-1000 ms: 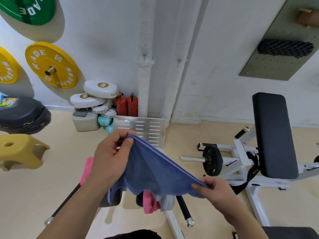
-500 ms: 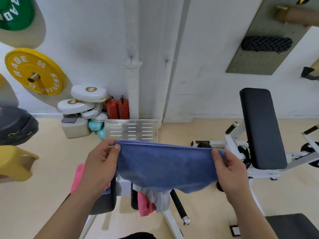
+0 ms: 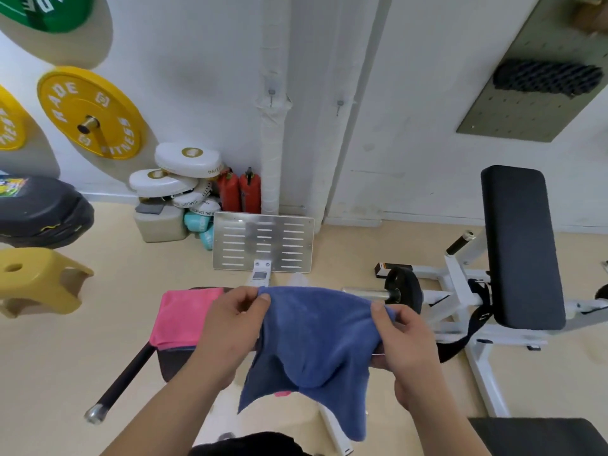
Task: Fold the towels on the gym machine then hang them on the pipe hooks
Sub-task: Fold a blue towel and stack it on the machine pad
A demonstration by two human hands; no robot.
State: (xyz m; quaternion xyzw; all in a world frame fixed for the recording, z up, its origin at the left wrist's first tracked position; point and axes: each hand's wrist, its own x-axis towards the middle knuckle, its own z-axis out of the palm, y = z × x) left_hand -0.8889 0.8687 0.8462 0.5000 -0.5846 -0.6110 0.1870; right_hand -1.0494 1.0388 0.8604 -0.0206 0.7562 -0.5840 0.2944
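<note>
Our left hand [image 3: 237,327] and right hand [image 3: 408,340] each pinch the blue towel [image 3: 312,343] by its top edge, holding it above the gym machine [image 3: 174,360]; a pink towel [image 3: 184,317] lies on the machine's left edge.

The blue terry towel [image 3: 312,340] I hold up covers the middle of the white-framed gym machine [image 3: 260,274] and part of my right hand [image 3: 411,343]. My left hand [image 3: 230,327] hides the right edge of the pink towel [image 3: 184,317]. The green weight plate [image 3: 49,11] is cut off by the top edge. The metal hooks [image 3: 271,93] on the white wrapped pipe [image 3: 271,159] are too small to make out.
</note>
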